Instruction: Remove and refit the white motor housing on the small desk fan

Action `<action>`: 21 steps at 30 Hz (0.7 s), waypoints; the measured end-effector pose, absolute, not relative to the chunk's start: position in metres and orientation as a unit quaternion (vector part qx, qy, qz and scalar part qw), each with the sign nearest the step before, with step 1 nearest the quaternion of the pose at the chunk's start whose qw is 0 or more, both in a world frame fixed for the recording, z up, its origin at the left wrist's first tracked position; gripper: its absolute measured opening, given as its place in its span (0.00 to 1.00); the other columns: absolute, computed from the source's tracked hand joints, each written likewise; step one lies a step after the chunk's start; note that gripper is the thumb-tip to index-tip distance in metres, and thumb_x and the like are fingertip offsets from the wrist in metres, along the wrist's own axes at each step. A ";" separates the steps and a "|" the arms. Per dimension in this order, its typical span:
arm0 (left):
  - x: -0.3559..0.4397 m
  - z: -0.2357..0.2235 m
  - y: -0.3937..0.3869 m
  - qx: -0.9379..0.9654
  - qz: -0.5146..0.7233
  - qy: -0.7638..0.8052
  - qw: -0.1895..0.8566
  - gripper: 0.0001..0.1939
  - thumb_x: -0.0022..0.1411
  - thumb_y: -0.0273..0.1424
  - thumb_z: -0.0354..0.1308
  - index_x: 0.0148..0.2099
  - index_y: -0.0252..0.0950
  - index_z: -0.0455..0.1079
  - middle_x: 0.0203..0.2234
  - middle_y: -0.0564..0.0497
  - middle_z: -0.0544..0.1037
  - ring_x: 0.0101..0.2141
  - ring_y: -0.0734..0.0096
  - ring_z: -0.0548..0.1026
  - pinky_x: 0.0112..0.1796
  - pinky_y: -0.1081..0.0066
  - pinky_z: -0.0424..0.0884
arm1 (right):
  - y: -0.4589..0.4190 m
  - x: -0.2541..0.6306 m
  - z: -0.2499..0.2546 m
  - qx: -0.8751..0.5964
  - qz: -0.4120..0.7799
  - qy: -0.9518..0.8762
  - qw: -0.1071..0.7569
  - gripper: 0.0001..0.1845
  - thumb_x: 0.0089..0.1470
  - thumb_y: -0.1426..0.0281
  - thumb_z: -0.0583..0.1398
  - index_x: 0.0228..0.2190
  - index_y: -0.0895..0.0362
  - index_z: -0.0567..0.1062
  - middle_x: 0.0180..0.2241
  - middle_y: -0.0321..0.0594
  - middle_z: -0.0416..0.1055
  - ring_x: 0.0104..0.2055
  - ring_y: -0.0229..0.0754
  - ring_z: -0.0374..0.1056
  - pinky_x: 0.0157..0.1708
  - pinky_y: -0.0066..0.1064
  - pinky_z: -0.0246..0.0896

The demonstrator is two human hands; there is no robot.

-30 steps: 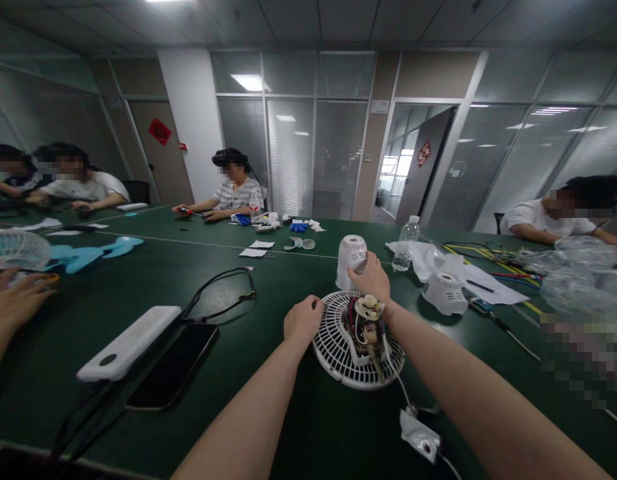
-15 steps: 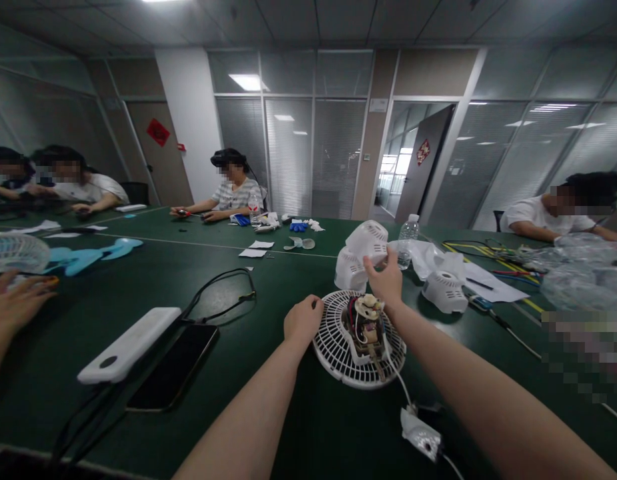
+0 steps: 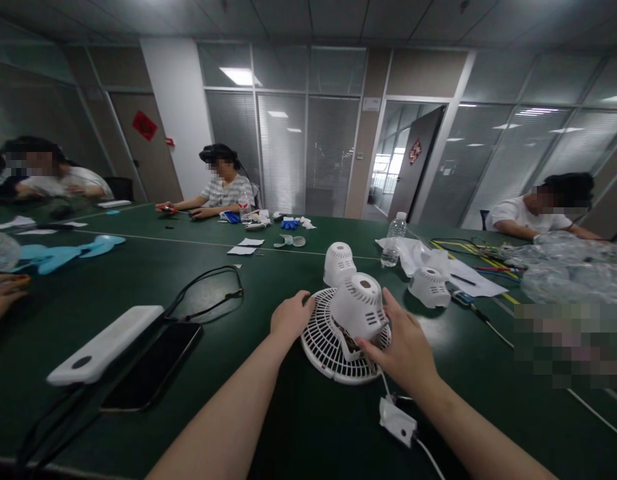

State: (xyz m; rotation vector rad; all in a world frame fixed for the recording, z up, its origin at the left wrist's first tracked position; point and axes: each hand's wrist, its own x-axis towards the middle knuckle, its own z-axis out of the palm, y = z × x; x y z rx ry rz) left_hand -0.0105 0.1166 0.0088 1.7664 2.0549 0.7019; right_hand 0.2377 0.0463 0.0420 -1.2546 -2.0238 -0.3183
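Observation:
A white fan grille [image 3: 318, 347] lies flat on the green table, with the motor parts on its middle mostly hidden now. Over them sits a tilted white vented motor cover [image 3: 359, 307], a gap showing along its lower edge. My right hand [image 3: 411, 347] grips this cover from the right, thumb low in front and fingers behind. At the grille's left rim, my left hand [image 3: 291, 319] is closed around the edge. A second white cover [image 3: 339, 261] stands just behind the grille. From the grille a white cord runs to a small white switch box [image 3: 398, 421] near me.
Left of me lie a white power bank [image 3: 108, 343] and a black phone [image 3: 153, 367] with cables. A water bottle [image 3: 394, 240], plastic bag and third white cover [image 3: 430, 288] stand to the right. Co-workers sit around the table; one's hand [image 3: 6, 293] shows at far left.
My right hand has brought the white cover from behind the grille down and nearer, over the exposed motor. My left hand stays at the rim. The view has shifted slightly right.

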 end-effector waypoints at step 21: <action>-0.005 0.010 0.111 0.626 0.249 0.713 0.197 0.25 0.65 0.50 0.39 0.48 0.48 0.73 0.43 0.50 0.80 0.42 0.60 0.76 0.39 0.67 0.67 | 0.041 0.258 0.045 -0.455 -0.006 -0.807 0.376 0.30 0.62 0.60 0.50 0.62 0.55 0.53 0.25 0.34 0.69 0.28 0.41 0.66 0.31 0.34 0.61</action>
